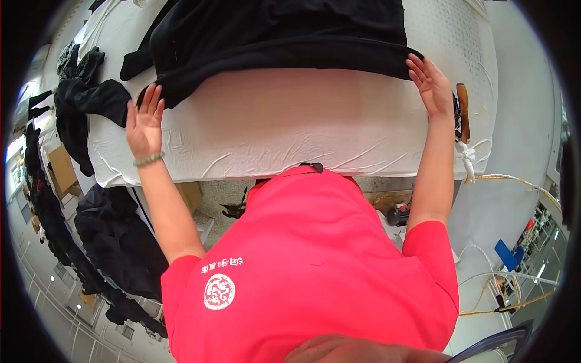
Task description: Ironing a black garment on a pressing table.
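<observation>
A black garment (284, 30) lies spread on the white cloth-covered table (290, 133). Its near edge forms a long folded band running between my hands. At the left end of that band is my left hand (145, 128), palm showing, fingers stretched out and their tips against the fabric. A beaded bracelet circles that wrist. My right hand (431, 88) rests its outstretched fingertips on the right corner of the band, palm showing too. Neither hand is closed around the cloth.
Close to my right wrist, at the table's edge, is a tool with a brown wooden handle (463, 112). Below it hangs a knotted white cloth (466, 158) with a hose (514, 179) leading right. More black garments (91, 103) drape over the left edge, and a dark heap (115, 236) lies below.
</observation>
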Tool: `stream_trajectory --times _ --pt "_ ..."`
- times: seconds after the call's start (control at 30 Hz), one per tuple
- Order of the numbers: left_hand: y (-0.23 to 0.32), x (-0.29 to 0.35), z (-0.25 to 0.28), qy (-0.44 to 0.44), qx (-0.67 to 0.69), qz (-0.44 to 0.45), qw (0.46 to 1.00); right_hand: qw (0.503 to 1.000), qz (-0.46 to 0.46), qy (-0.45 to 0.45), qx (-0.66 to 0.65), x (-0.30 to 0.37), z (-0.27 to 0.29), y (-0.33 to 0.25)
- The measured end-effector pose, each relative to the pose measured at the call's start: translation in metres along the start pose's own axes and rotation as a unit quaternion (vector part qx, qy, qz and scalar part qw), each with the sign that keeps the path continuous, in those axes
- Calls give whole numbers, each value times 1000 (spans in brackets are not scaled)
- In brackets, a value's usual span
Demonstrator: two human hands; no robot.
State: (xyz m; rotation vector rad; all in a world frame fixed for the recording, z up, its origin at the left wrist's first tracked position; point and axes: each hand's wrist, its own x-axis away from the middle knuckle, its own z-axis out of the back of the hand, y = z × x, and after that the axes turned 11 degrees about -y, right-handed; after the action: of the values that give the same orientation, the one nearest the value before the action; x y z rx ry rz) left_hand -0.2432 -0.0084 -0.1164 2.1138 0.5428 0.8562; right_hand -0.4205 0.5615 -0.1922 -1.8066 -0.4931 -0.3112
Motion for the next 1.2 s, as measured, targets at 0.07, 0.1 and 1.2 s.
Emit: stream_trajectory --times 0.07,0.1,1.2 --pt "-7 -34 10 -63 -249 45 965 992 -33 -5 120 -19 -3 -6" --pt "-7 -53 25 -61 -250 45 965 992 -35 -7 120 -25 -5 -5" --pt "11 -211 -76 -142 -702 23 697 881 221 222 353 12 -28 20"
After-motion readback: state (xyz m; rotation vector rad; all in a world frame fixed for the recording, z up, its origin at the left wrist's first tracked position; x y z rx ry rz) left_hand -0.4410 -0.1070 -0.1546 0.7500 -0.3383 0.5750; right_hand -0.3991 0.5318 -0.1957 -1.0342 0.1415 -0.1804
